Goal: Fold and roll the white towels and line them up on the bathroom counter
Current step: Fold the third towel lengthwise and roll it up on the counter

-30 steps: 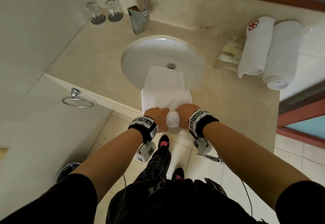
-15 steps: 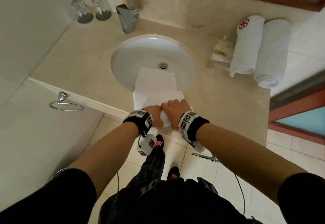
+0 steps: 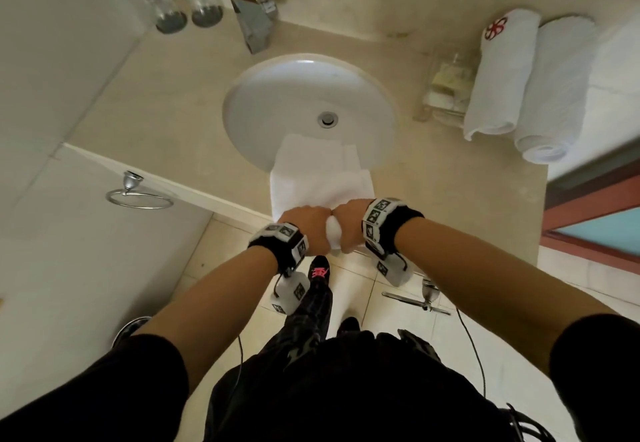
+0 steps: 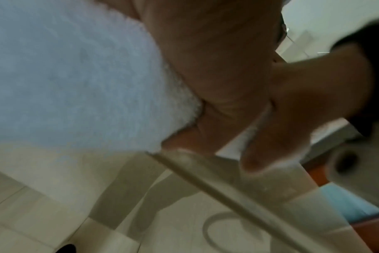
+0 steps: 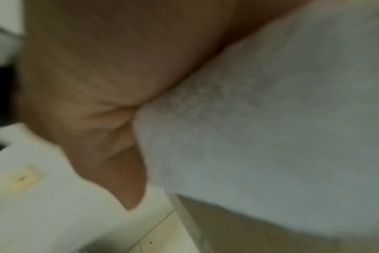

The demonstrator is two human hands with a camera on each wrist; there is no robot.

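A folded white towel point(image 3: 318, 174) lies on the beige counter point(image 3: 166, 105), its far end hanging into the round sink point(image 3: 277, 95). Its near end is rolled into a thick roll point(image 3: 333, 236) at the counter's front edge. My left hand point(image 3: 306, 223) and right hand point(image 3: 348, 219) sit side by side on that roll, fingers curled over it. The left wrist view shows the towel roll point(image 4: 76, 77) against my palm and thumb point(image 4: 208, 109). In the right wrist view the towel point(image 5: 270, 119) fills the frame beside my thumb point(image 5: 123, 162). Two rolled white towels point(image 3: 502, 70) point(image 3: 550, 91) lie at the back right.
Two glasses point(image 3: 166, 8) and a chrome faucet point(image 3: 252, 22) stand at the back. A clear tray of toiletries point(image 3: 446, 84) sits left of the rolled towels. A towel ring point(image 3: 138, 195) hangs on the counter's front at left. A wood door frame point(image 3: 595, 219) is at right.
Both hands curled back over the roll and drew it toward the counter's front edge; half a second ago their fingers lay flatter and further forward on the towel. The camera drifted slightly.
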